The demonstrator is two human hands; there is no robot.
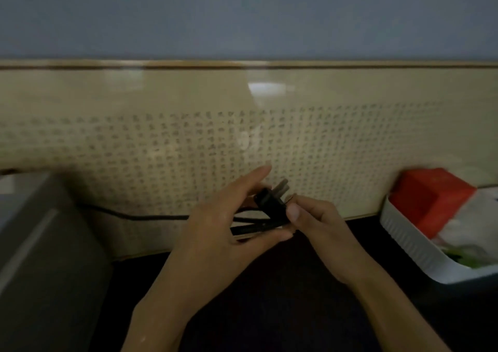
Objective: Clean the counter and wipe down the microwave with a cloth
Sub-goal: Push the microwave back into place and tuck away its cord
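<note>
The grey microwave [40, 244] fills the lower left, its top and side toward me. Its black power cord [129, 215] runs from behind it along the wall to my hands. My left hand [223, 225] holds folded loops of the cord, fingers stretched forward. The black plug [270, 196] with metal prongs sticks up between both hands. My right hand [315, 219] pinches the cord bundle just below the plug. The dark counter [283, 297] lies under my forearms. No cloth is in view.
A white ribbed tray [409, 246] at the right holds a red box [428, 198] and white wrappers. A beige framed panel [269, 136] covered in rows of small characters leans against the blue-grey wall behind the counter.
</note>
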